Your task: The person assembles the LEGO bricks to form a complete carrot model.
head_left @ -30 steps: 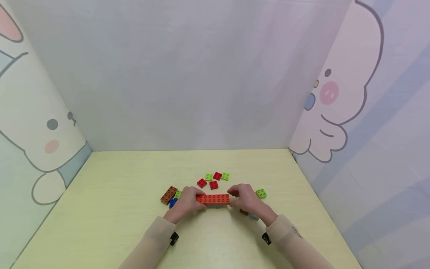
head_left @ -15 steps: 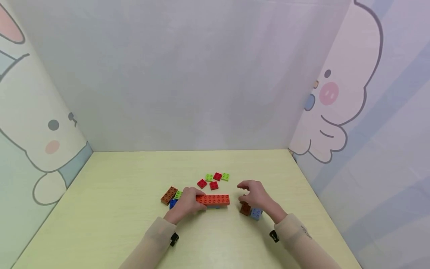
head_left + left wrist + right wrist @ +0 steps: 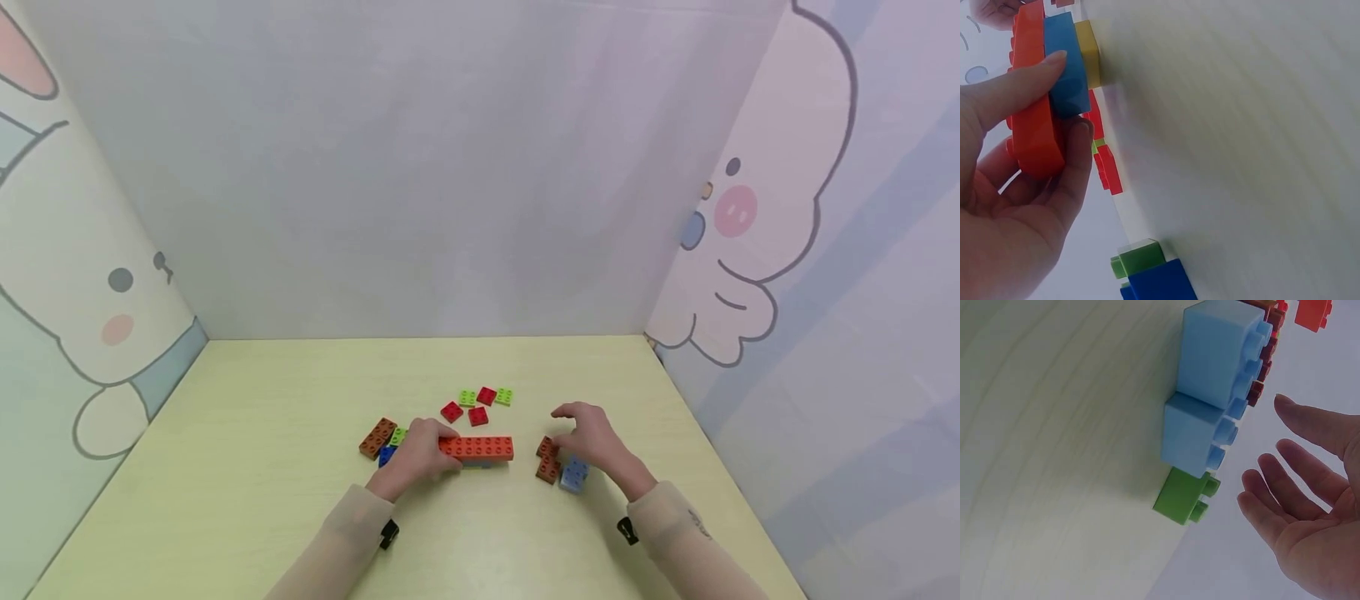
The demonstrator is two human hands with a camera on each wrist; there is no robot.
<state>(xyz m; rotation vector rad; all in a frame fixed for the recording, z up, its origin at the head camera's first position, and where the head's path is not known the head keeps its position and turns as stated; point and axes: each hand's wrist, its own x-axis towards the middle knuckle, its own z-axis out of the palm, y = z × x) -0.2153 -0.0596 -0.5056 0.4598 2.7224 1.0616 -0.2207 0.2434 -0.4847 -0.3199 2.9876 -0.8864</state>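
Observation:
My left hand (image 3: pixel 417 454) grips a long red toy building brick (image 3: pixel 480 448) by its left end. Under it, in the left wrist view, a blue brick (image 3: pixel 1065 69) and a yellow brick (image 3: pixel 1089 53) are stacked; the thumb lies across the red and blue ones. Whether the stack rests on the table cannot be told. My right hand (image 3: pixel 597 437), fingers loosely bent and holding nothing, hovers over the right-hand bricks. Nearest to it are brown bricks (image 3: pixel 548 468) and light blue bricks (image 3: pixel 573 477). A green brick (image 3: pixel 1179 497) appears beyond the light blue ones in the right wrist view.
Behind the stack lie several small red bricks (image 3: pixel 452 412) and light green bricks (image 3: pixel 504 397). Left of my left hand are a brown brick (image 3: pixel 377 438), a green brick (image 3: pixel 398 436) and a dark blue brick (image 3: pixel 387 454), partly covered by the hand. Printed cloth walls surround the table.
My right hand has left the right end of the red brick and moved rightward over the brown and light blue bricks, hiding the green one. My left hand keeps its grip in place.

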